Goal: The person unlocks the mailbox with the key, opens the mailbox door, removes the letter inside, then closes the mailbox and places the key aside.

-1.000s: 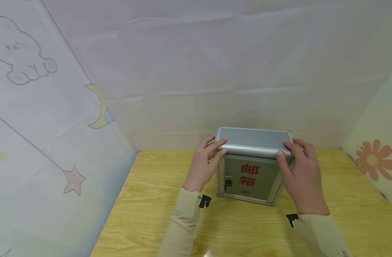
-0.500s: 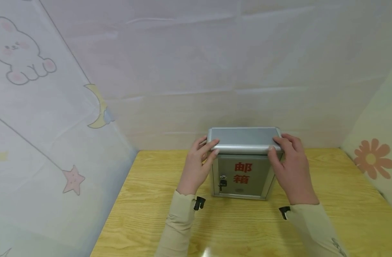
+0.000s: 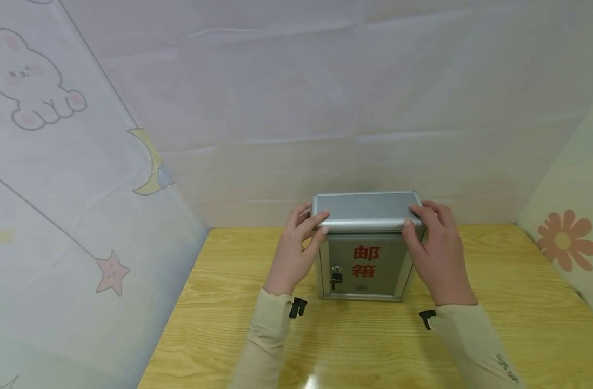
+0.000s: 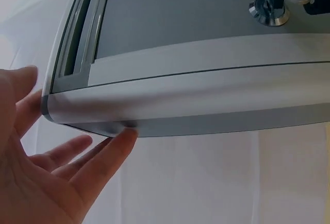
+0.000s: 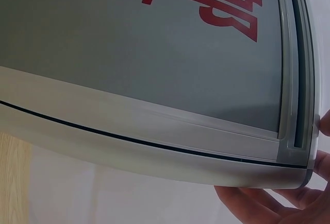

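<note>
A grey metal mailbox with a silver frame and red characters stands upright on the table. Its keyhole holds a key with a black head, at the left of the door. My left hand grips the upper left corner, index finger on the lid and thumb at its front edge. At the upper right corner my right hand holds on in the same manner. In the left wrist view, fingers touch the mailbox's side. The right wrist view shows fingers partly hidden behind the mailbox's edge.
The yellow wood-grain table reaches back to a pale sheet-covered wall close behind the mailbox. More printed sheets rise at both sides, with a bear on the left and an orange flower on the right.
Both hands have moved the mailbox to the left and turned it slightly, so its front faces more squarely forward. Most of this happened in the first half second; the latest shift is small.
</note>
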`<control>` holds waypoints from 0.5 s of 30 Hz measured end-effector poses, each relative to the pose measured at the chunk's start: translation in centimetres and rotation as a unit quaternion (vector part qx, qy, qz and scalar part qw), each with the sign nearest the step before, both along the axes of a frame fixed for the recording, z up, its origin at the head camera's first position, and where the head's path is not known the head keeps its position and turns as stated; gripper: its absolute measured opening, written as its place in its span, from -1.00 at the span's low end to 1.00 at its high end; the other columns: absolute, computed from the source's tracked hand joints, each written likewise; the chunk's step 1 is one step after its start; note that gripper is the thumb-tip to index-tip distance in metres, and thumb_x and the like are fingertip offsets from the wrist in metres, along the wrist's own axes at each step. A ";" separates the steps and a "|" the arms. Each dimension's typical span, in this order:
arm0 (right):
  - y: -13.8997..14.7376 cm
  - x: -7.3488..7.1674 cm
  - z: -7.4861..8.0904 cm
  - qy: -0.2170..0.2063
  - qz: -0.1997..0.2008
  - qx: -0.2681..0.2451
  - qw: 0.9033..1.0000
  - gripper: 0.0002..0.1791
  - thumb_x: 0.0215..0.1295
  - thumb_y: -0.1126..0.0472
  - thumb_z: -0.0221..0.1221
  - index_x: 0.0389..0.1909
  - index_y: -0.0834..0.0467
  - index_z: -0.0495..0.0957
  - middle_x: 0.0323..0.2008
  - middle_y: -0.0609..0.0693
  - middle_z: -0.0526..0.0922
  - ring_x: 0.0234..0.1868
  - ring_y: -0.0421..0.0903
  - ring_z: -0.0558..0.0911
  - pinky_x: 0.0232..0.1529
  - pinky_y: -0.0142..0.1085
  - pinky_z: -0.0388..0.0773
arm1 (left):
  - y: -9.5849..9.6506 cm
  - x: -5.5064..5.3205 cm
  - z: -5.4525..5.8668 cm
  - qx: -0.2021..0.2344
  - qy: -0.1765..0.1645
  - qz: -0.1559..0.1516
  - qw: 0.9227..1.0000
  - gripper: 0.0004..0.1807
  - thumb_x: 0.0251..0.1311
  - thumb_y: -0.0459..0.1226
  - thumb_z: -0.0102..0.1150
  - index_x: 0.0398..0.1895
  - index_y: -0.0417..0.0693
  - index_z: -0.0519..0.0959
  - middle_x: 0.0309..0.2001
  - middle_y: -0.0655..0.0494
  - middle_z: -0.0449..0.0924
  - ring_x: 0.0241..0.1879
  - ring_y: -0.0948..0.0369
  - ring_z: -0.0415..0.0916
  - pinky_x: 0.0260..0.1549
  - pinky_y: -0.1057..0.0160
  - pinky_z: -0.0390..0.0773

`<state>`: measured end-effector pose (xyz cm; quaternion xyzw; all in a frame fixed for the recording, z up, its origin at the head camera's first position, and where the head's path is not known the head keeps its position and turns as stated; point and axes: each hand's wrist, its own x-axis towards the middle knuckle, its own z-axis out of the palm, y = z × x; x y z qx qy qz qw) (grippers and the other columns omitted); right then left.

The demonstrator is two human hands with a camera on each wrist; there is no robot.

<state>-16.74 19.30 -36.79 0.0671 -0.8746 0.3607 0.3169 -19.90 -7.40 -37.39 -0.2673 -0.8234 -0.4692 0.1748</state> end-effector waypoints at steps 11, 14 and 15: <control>-0.2 0.0 0.0 0.002 -0.004 -0.006 1.000 -0.60 0.40 0.14 0.03 0.15 0.26 0.49 0.24 0.21 0.31 0.11 0.29 0.41 -0.03 0.21 0.34 | -0.4 -3.9 0.3 0.047 -0.025 -0.049 0.997 -0.58 0.46 -0.04 -0.14 0.24 0.06 0.51 0.41 0.20 0.13 0.37 0.16 0.10 0.19 0.05 0.31; -0.2 0.0 0.1 -0.002 -0.004 -0.006 1.000 -0.59 0.40 0.14 0.02 0.16 0.26 0.48 0.24 0.21 0.31 0.11 0.29 0.41 -0.02 0.21 0.35 | -0.3 -4.3 0.1 0.056 -0.035 -0.061 0.996 -0.59 0.46 -0.07 -0.14 0.25 0.06 0.50 0.40 0.14 0.15 0.35 0.09 0.16 0.11 0.00 0.39; -0.2 0.0 0.1 -0.003 -0.004 -0.006 1.000 -0.59 0.40 0.14 0.02 0.16 0.25 0.48 0.24 0.21 0.31 0.11 0.29 0.41 -0.02 0.21 0.35 | -0.3 -4.4 0.1 0.059 -0.037 -0.063 0.996 -0.59 0.46 -0.08 -0.14 0.25 0.06 0.50 0.40 0.13 0.16 0.34 0.08 0.18 0.09 -0.01 0.41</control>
